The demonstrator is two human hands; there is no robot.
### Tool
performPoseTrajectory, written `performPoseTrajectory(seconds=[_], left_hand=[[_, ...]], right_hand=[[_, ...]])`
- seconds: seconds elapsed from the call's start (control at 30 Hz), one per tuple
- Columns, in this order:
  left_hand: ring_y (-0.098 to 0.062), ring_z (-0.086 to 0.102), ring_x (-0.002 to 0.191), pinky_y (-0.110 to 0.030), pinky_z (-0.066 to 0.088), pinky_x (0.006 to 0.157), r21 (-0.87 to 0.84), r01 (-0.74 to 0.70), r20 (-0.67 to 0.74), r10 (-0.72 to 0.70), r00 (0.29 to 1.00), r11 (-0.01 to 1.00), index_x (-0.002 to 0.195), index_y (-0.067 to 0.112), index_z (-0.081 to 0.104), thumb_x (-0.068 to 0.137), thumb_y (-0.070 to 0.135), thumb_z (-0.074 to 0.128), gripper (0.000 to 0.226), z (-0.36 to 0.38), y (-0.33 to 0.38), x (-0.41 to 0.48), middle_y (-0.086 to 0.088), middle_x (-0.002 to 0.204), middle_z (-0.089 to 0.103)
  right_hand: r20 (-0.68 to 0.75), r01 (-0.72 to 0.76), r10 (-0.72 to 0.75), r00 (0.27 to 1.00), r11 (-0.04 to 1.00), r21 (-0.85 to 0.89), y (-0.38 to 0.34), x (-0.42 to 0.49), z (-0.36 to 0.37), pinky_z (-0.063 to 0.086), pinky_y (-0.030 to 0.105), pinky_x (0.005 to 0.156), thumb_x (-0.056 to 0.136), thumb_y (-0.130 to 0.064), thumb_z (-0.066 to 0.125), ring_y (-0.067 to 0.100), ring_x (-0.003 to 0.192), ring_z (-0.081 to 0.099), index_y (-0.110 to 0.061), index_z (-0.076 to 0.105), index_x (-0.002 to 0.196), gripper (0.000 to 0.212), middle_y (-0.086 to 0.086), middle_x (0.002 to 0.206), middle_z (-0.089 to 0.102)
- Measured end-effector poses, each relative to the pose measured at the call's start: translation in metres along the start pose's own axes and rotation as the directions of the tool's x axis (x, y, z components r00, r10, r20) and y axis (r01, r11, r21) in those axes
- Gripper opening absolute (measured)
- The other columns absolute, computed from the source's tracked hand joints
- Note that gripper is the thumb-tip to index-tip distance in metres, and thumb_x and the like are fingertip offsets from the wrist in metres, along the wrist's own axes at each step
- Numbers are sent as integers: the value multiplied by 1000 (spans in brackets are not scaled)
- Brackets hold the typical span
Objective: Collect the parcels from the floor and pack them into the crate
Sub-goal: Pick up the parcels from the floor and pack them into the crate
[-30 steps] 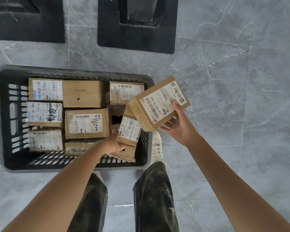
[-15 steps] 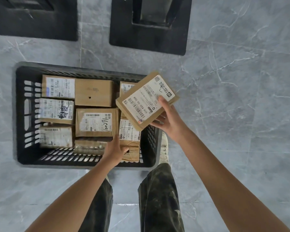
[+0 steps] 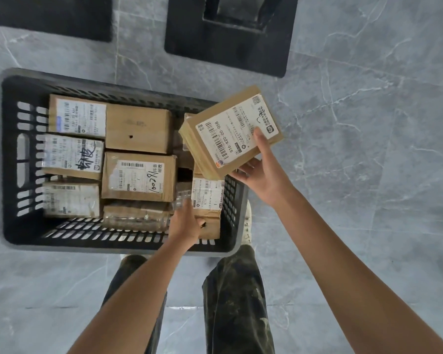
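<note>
Parcels point(image 3: 138, 180) lie packed in the black crate point(image 3: 10, 154) on the grey floor point(image 3: 368, 175). At its near right corner the left hand point(image 3: 184, 223) grips a labelled parcel point(image 3: 207, 198); the right hand point(image 3: 264, 180) holds a flat parcel point(image 3: 230, 131) tilted above the right rim.

A black crate point(image 3: 9, 175) is set on the grey marbled floor point(image 3: 368, 187); two black bases point(image 3: 228, 49) are placed beyond the crate.

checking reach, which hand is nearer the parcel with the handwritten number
Left. The left hand grips a neighbouring parcel beside the numbered parcel in the crate; the right hand holds a box over its right rim.
</note>
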State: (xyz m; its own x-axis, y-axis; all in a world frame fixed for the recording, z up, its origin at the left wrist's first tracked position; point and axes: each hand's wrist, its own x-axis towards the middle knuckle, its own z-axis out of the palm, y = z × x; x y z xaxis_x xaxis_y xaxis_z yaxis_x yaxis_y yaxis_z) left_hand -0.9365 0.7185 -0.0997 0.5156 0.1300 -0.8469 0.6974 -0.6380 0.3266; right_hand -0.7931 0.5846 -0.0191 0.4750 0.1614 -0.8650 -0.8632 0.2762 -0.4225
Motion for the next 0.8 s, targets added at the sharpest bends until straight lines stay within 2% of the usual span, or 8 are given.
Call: performPoseTrajectory(seconds=[0.1,0.27,0.37,0.43,0.53,0.6,0.7,0.8], left_hand=[[-14,53,83,-21,41,59,15,22,2,-23,1000,1000,131,12,34,87,8,60,51,21,8,11,-8,107,58],[-20,60,83,-33,55,71,2,52,103,-52,993,999,134,12,29,90,3,52,50,34,-3,36,-11,101,57],[-19,57,83,-28,53,67,-132,110,282,-69,957,985,146,9,10,93,1,44,64,29,-4,38,-19,127,47],[-15,52,88,-21,50,60,-156,78,275,-33,961,985,147,10,14,92,-1,42,63,17,-8,29,-18,139,39],[-23,43,127,-37,50,95,-41,-97,91,101,991,994,148,17,18,85,-11,39,72,-8,-26,18,-10,149,31],[-24,46,127,-34,50,96,-38,-204,106,207,973,978,148,19,17,85,-14,37,75,-29,-38,13,-5,152,26],[-11,56,107,-15,51,73,-238,-200,167,242,956,951,141,17,34,94,7,41,49,-52,-33,11,-6,136,49],[-22,56,116,-42,47,98,-586,18,301,197,933,810,114,16,56,93,22,48,23,-67,-22,10,-6,114,62]], right_hand=[[-8,26,-26,1000,999,-19,4,4,3,56,42,85,81,-48,60,23,107,63,-21,41,139,67,15,129,57],[-58,110,-118,991,985,-130,14,9,1,56,37,83,75,-52,62,19,105,66,-28,41,138,71,5,122,65],[-112,197,-233,966,943,-268,21,6,3,58,27,69,85,-44,61,10,95,70,-29,40,134,55,-1,114,68],[-127,221,-283,951,906,-360,25,-1,7,57,24,63,87,-41,61,7,92,70,-26,38,133,54,-2,113,67],[-126,222,-306,944,869,-442,24,-13,10,56,21,58,87,-38,62,6,91,70,-25,37,132,53,-4,114,66],[-102,200,-293,951,830,-522,25,-19,11,55,20,56,87,-41,62,6,90,70,-28,39,127,48,-8,110,67],[-51,145,-258,965,683,-716,33,-25,17,50,12,49,84,-52,61,-8,79,66,-45,29,121,49,-33,92,65],[-112,21,-178,978,614,-789,46,-22,27,47,18,41,79,-63,57,5,84,60,-40,22,134,69,-24,108,59]])
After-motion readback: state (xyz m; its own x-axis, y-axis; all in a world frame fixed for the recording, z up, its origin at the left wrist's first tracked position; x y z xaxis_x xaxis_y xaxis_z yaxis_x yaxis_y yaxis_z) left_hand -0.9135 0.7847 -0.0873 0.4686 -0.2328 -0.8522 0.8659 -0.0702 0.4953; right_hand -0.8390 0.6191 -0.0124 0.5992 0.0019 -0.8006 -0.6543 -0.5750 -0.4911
